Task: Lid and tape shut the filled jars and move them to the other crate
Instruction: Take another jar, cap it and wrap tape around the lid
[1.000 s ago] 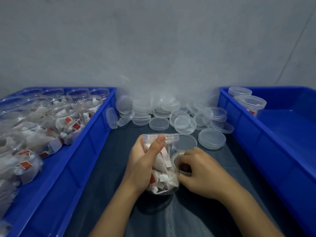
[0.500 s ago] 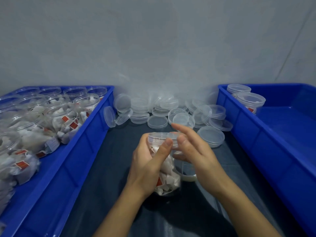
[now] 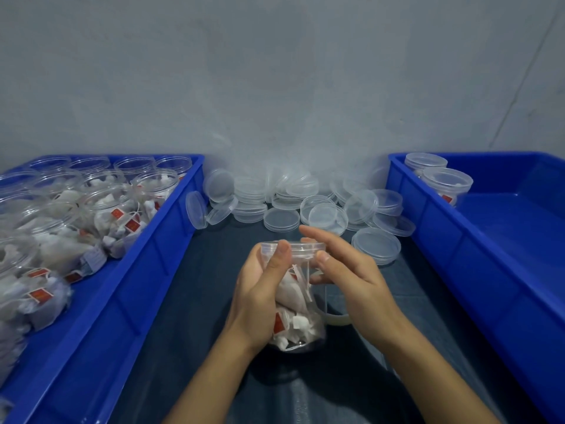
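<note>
A clear jar filled with white tea bags stands on the dark mat in the middle, a clear lid on its top. My left hand grips the jar's side, thumb up against the lid's rim. My right hand lies with straight fingers against the lid's right side, thumb on the rim. A roll of clear tape rests on the mat behind the jar, partly hidden by my right hand. The left blue crate holds several open filled jars. The right blue crate holds two lidded jars.
Several loose clear lids lie piled on the mat against the grey wall, between the two crates. One lid lies just right of my right hand. Most of the right crate's floor is bare.
My right hand left the tape roll and rose to the jar's lid, where its fingers now lie. The jar was lifted a little higher in my left hand.
</note>
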`<state>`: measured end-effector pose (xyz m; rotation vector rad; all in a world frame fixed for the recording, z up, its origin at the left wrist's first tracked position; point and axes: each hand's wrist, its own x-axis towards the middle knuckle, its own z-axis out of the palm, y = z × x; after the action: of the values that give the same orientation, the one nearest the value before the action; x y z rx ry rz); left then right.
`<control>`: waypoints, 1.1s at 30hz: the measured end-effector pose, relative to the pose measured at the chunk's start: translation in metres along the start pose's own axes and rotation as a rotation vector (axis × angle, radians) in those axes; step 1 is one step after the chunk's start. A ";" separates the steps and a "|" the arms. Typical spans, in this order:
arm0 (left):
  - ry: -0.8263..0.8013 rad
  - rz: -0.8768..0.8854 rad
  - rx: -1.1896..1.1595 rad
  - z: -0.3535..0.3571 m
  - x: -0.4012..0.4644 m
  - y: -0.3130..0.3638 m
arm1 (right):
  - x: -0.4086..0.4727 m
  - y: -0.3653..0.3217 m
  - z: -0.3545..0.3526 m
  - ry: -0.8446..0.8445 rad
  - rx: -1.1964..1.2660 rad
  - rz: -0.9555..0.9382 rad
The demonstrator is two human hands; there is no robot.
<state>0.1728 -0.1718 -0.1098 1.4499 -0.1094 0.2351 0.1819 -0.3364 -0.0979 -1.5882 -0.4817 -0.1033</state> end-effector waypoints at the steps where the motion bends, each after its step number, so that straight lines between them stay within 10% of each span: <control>1: -0.007 -0.011 -0.012 0.000 0.000 0.001 | 0.000 0.001 0.000 -0.002 0.003 0.001; 25: -0.047 -0.121 -0.154 0.009 -0.003 0.001 | 0.005 -0.006 -0.006 0.012 -0.018 0.135; 33: -0.137 -0.108 -0.144 0.017 -0.001 -0.002 | 0.022 -0.040 -0.021 -0.136 -0.454 0.237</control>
<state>0.1731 -0.1885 -0.1097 1.3230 -0.1560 0.0379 0.1918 -0.3520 -0.0514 -2.0963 -0.3873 0.0824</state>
